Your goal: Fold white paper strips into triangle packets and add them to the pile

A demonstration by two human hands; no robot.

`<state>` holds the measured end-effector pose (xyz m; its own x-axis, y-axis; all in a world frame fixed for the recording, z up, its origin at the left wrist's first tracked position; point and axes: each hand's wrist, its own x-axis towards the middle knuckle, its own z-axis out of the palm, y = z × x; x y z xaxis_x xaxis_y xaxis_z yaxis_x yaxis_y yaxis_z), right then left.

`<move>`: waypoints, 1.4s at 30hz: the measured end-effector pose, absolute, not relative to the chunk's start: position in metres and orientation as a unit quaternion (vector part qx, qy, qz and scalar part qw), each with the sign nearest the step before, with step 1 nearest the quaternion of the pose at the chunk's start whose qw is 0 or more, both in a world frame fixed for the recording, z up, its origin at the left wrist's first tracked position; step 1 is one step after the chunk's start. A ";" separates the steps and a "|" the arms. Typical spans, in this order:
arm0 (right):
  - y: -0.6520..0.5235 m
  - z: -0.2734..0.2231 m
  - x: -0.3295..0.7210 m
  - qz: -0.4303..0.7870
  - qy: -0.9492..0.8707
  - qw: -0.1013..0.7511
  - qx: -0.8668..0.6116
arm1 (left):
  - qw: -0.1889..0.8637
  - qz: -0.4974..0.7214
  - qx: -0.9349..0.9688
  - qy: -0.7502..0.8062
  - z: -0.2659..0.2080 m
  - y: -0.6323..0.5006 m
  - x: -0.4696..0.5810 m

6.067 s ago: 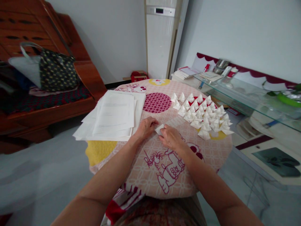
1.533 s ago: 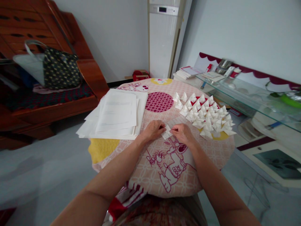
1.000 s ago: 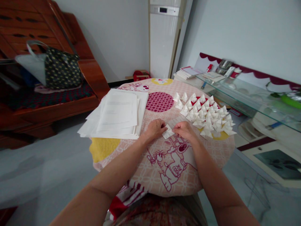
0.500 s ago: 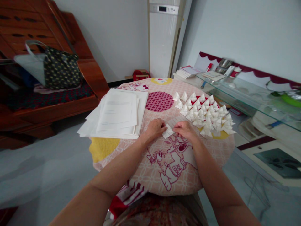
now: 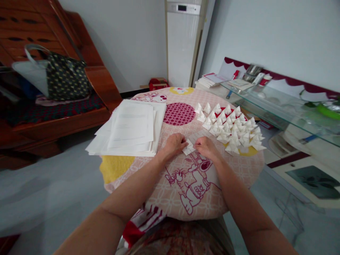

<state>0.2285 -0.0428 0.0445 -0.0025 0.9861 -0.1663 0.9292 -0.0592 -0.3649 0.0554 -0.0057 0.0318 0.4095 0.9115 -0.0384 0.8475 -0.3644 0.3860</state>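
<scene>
A small folded square of white paper (image 5: 188,148) lies on the patterned tablecloth between my hands. My left hand (image 5: 175,144) pinches its left edge with fingers closed. On its right side my right hand (image 5: 205,146) is also closed, thumb and fingertips at the paper's edge. Just behind them a pale, lined sheet (image 5: 198,135) lies flat, partly covered by my right hand. Several pointed folded paper pieces (image 5: 235,124) stand in rows to the right. A stack of loose white paper sheets (image 5: 132,124) sits left of my hands.
The round table wears a pink cloth (image 5: 159,198) with cartoon prints. Close on the right is a glass-topped cabinet (image 5: 287,106) holding papers, cups and metal containers. A wooden bench (image 5: 102,81) with a dotted bag (image 5: 66,76) stands at left; a tall white appliance (image 5: 183,42) is behind.
Both hands stay at the folded paper; my right hand has shifted slightly left, closer to it. The whole view has shifted a little.
</scene>
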 end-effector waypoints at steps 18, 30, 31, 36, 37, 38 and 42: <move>-0.040 0.032 0.240 0.303 -0.609 0.208 -0.703 | 0.156 0.099 0.826 0.532 0.028 -0.006 0.058; -0.040 0.035 0.225 0.178 -0.644 0.155 -0.728 | 0.163 0.104 0.824 0.532 0.028 -0.006 0.058; -0.040 0.035 0.224 0.172 -0.648 0.152 -0.726 | 0.162 0.103 0.825 0.532 0.028 -0.006 0.058; -0.042 0.035 0.233 0.192 -0.661 0.154 -0.709 | 0.160 0.103 0.825 0.533 0.029 -0.007 0.058; -0.042 0.036 0.235 0.201 -0.661 0.157 -0.706 | 0.160 0.103 0.825 0.533 0.029 -0.007 0.058; -0.043 0.037 0.237 0.208 -0.659 0.160 -0.705 | 0.161 0.103 0.825 0.532 0.029 -0.007 0.058; -0.042 0.037 0.234 0.222 -0.640 0.232 -0.698 | 0.162 0.106 0.826 0.529 0.027 -0.007 0.058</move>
<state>0.2342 -0.0417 0.0370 0.0817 0.9966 -0.0125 0.7907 -0.0725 -0.6079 0.0580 -0.0072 0.0274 0.4180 0.9084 0.0034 0.8401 -0.3880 0.3790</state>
